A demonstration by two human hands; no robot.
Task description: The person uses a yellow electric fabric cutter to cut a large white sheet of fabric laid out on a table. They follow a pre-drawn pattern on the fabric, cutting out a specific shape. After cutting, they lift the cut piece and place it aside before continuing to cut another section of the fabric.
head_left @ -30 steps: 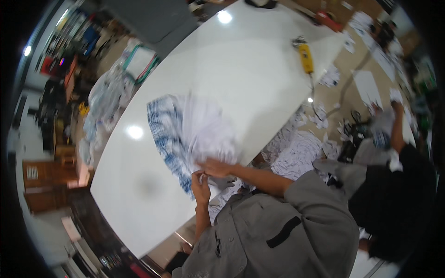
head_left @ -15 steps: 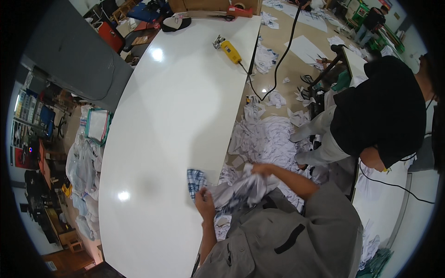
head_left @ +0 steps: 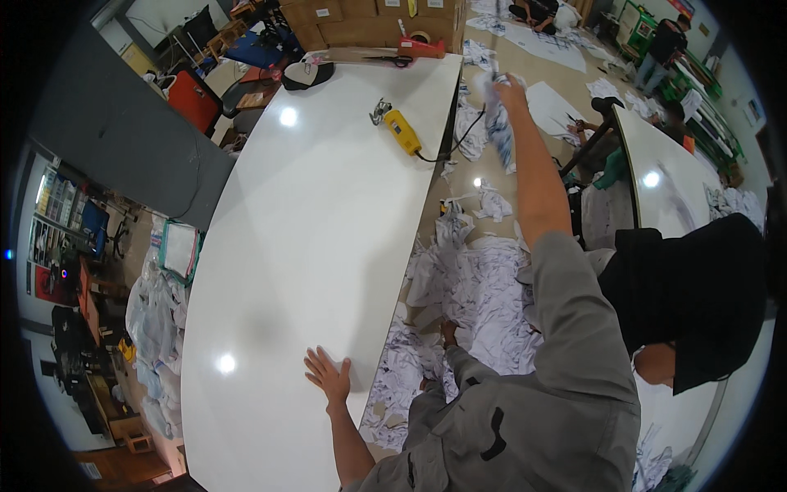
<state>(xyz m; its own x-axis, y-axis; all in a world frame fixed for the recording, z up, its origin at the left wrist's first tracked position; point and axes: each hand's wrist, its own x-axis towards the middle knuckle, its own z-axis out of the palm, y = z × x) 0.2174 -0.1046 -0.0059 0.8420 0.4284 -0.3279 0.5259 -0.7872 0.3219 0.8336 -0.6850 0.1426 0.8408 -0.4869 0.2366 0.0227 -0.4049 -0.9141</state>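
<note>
My left hand [head_left: 330, 374] lies flat on the white table [head_left: 303, 238], fingers spread, holding nothing. My right arm is stretched far out past the table's right edge. At its end my right hand [head_left: 511, 92] is closed on a bunched white and blue cloth [head_left: 499, 135], which hangs down over the floor and is blurred by motion. The fingertips are partly hidden in the cloth. A yellow corded electric cutter [head_left: 402, 133] lies on the far part of the table, to the left of the cloth.
At the table's far end are a cap [head_left: 307, 75], black scissors [head_left: 400, 61] and a red tape dispenser [head_left: 422, 47]. Heaped cloth scraps [head_left: 484, 287] cover the floor on the right. A person in black [head_left: 689, 295] bends close on my right. Plastic bags [head_left: 152, 303] lie left.
My right hand has swung far out and away with the cloth, off the table's side. My left hand has let go of the cloth and flattened on the table. The nearby person has bent lower.
</note>
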